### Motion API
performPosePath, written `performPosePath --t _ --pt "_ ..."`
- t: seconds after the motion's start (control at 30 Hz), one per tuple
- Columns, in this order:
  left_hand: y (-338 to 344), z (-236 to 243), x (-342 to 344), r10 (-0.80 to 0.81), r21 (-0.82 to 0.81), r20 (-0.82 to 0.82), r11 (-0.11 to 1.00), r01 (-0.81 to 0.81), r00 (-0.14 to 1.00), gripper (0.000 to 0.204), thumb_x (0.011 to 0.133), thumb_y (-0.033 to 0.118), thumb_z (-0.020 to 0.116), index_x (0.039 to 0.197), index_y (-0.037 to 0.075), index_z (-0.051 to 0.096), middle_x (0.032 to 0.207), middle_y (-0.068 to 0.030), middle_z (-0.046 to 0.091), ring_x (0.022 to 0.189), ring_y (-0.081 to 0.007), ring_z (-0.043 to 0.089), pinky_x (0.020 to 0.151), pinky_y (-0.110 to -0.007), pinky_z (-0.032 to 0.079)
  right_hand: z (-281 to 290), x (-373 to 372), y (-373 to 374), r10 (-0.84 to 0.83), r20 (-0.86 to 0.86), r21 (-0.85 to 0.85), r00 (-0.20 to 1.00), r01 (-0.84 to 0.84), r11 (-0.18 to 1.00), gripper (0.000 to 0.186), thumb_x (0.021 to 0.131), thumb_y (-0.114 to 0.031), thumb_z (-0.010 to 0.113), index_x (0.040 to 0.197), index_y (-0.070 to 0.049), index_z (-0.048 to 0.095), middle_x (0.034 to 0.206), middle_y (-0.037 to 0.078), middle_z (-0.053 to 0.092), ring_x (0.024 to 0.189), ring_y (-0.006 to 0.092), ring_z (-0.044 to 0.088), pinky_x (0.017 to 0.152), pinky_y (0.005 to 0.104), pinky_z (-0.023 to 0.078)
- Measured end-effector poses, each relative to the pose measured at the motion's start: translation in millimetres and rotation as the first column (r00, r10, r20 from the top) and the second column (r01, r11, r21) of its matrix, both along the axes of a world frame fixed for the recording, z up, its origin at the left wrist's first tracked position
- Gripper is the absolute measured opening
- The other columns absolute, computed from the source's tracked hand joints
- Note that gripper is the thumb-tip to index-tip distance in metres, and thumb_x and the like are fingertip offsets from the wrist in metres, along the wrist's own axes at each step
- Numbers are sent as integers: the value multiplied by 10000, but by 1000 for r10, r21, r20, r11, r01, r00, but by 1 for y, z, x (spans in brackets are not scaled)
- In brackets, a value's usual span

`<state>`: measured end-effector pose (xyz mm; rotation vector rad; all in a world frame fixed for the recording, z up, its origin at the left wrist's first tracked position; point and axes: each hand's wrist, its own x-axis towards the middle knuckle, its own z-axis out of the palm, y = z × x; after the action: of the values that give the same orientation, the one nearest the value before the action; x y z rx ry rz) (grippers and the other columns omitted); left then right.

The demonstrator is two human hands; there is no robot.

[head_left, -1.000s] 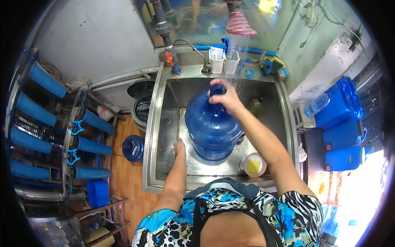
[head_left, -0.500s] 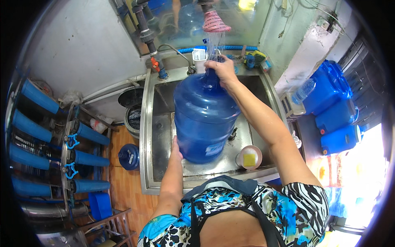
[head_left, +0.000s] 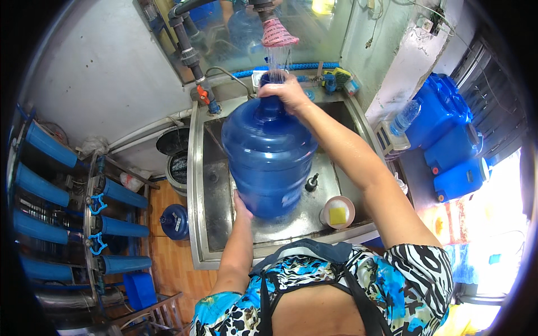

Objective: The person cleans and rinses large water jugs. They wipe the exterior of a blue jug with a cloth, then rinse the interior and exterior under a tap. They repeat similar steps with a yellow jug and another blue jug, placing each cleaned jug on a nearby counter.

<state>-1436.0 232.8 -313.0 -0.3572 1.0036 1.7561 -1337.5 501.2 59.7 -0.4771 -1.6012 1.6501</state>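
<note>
A large translucent blue water jug [head_left: 268, 148] is tilted over the steel sink [head_left: 216, 168], its neck toward the back and its base toward me. My right hand [head_left: 288, 94] is closed round the neck, just below the mouth. Against the lower left side of the jug, near its base, my left hand [head_left: 242, 205] supports it; some of its fingers are hidden beneath. Water falls in thin streams from a spout wrapped in pink patterned cloth [head_left: 279, 35] onto the jug's mouth and my right hand.
In the sink stand a bowl [head_left: 348, 203] with a yellow sponge [head_left: 337, 215] and a dark fitting [head_left: 312, 182]. A red-handled valve [head_left: 202, 94] is at the back left. Blue filter housings [head_left: 42, 187] line the left; blue containers [head_left: 459, 176] stand right. Another jug [head_left: 175, 222] is on the floor.
The jug has moved slightly left in the view, and its mouth now shows under the falling water. Both hands keep their hold. The dark fitting in the sink is more exposed.
</note>
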Motion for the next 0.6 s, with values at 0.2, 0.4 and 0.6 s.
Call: performPosePath --t 0.2,0.4,0.6 --pt "0 11 4 -288 -21 16 957 288 958 681 1028 551 305 1456 42 453 1417 -157 558 1292 -326 547 1098 -499 426 -9 5 5 -122 114 -67 986 130 989 462 659 -28 777 1079 58 605 867 132 674 788 211 682 741 342 566" --pt "1 1 7 89 -211 -291 965 -154 953 655 1052 508 278 1441 16 467 1408 -161 565 1268 -321 563 1085 -440 442 -4 9 10 13 -42 -188 999 -20 982 599 598 -78 830 1126 94 608 882 136 692 748 199 675 682 328 560" --pt "0 -4 10 -172 8 -88 985 174 981 667 1018 575 370 1437 67 474 1462 -143 512 1287 -329 534 1088 -469 427 -13 0 14 -37 -27 -125 999 34 992 614 607 -53 826 1159 88 596 909 143 687 763 185 668 694 327 555"
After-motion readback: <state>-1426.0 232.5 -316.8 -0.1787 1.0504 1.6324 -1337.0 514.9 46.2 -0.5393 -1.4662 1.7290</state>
